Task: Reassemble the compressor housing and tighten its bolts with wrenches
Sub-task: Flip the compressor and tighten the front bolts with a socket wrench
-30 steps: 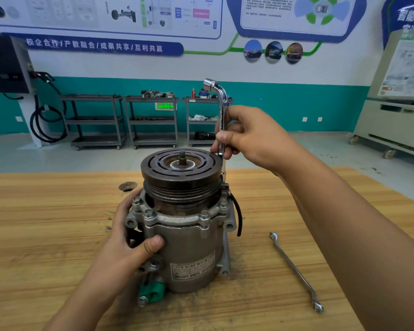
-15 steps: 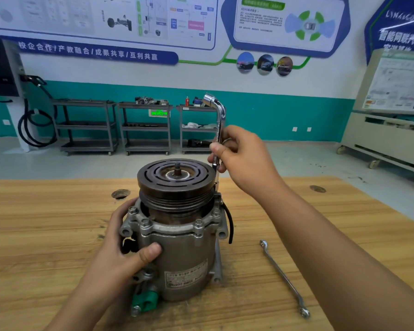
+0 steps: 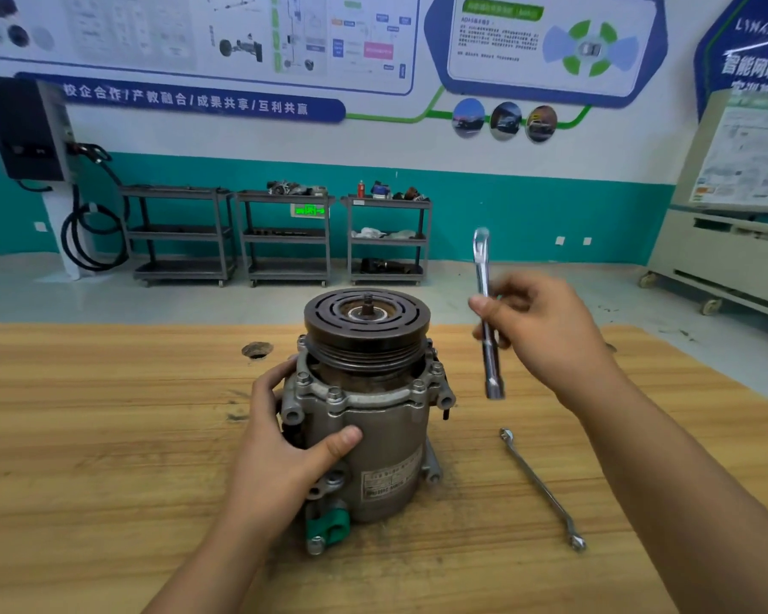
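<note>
Steadies compressor, upright on table, with left hand wrapped round its housing. Pinches socket wrench in right hand, well right of flange bolts, shaft near vertical, socket end down, touching nothing. Likely calls for carrying it left and down onto a bolt.
</note>
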